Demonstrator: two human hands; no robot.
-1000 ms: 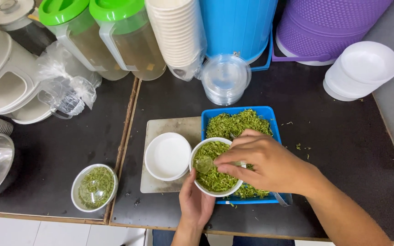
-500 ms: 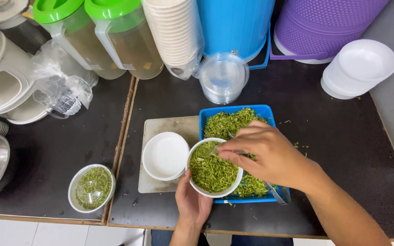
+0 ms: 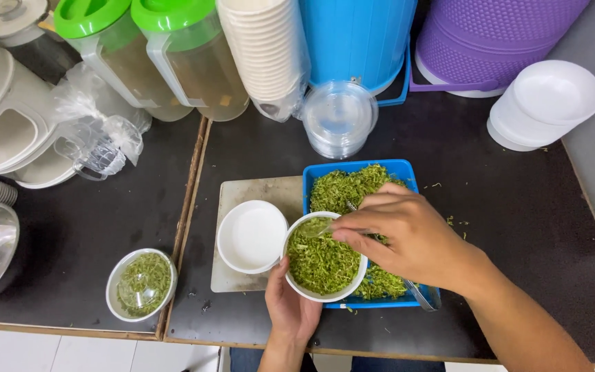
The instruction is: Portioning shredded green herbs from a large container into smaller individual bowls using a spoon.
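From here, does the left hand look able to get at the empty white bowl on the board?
Probably yes, once freed. The left hand cradles the filled white bowl from below, and the empty white bowl sits right beside it on the board, uncovered, with nothing between them.

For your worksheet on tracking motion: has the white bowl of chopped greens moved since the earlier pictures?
No clear move. The bowl of chopped greens sits at the blue tray's left edge, beside the empty white bowl, as before; the left hand holds it.
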